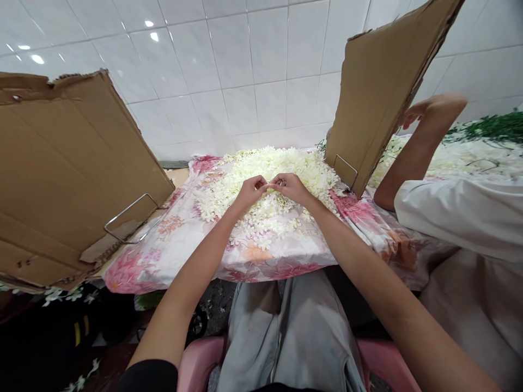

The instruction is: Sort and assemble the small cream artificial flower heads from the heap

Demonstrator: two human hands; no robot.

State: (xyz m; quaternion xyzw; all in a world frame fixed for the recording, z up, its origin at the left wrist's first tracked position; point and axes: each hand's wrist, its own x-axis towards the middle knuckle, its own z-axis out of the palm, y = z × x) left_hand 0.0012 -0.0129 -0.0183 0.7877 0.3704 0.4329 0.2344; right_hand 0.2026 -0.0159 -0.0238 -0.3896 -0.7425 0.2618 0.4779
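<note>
A wide heap of small white flowers (281, 160) lies on the table, which has a pink floral cloth (163, 261). Over the middle of this heap my two hands meet at the fingertips. My left hand (253, 190) is closed in a pinch, thumb against forefinger. Facing it, my right hand (289, 186) pinches too, its fingertips nearly touching the left ones. Whatever is between the fingertips is too small to make out. Loose flowers are scattered on the cloth nearer to me.
Cardboard panels stand at the left (73, 179) and right (371, 81), each with a wire bracket at its base. Beyond the right panel, a person's bent arm (417, 147) reaches over more white flowers (461, 158) and green stems (498, 128). A white tiled wall (269, 49) rises behind.
</note>
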